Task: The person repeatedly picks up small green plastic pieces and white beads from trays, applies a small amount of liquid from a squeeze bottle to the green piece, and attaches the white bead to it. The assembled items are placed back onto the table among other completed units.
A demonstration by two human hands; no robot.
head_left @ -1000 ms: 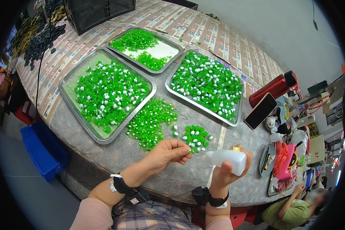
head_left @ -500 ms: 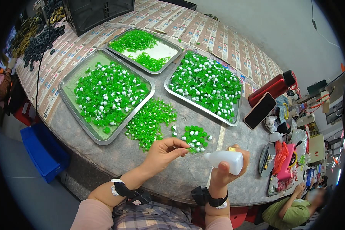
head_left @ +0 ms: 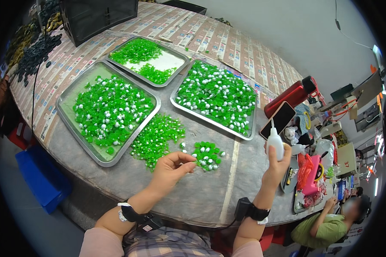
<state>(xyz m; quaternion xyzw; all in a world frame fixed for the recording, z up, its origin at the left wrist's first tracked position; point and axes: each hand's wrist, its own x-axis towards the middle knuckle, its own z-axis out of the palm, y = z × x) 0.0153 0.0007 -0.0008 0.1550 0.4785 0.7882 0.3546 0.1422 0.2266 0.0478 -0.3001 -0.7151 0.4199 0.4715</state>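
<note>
My left hand (head_left: 169,172) is held low over the grey-covered table, thumb and forefinger pinched on a small green piece, mostly hidden by the fingertips. Close beyond them lies a small cluster of green pieces with white, black-dotted balls (head_left: 208,155). A heap of loose small green pieces (head_left: 156,139) spreads just to its left. My right hand (head_left: 275,169), out to the right, grips a white squeeze bottle (head_left: 275,146) upright, its thin nozzle pointing up and away from the left hand.
Two metal trays, a left tray (head_left: 64,113) and a right tray (head_left: 252,130), hold green-and-white pieces; a farther tray (head_left: 185,64) holds green ones. A red flask (head_left: 285,98) and phone (head_left: 278,120) lie right, near a pink holder (head_left: 312,175). Another person (head_left: 319,229) sits at far right.
My right hand has moved right, away from the left hand, and turned the bottle from lying sideways to nozzle-up. The left hand keeps its pinch. The whole view has shifted slightly.
</note>
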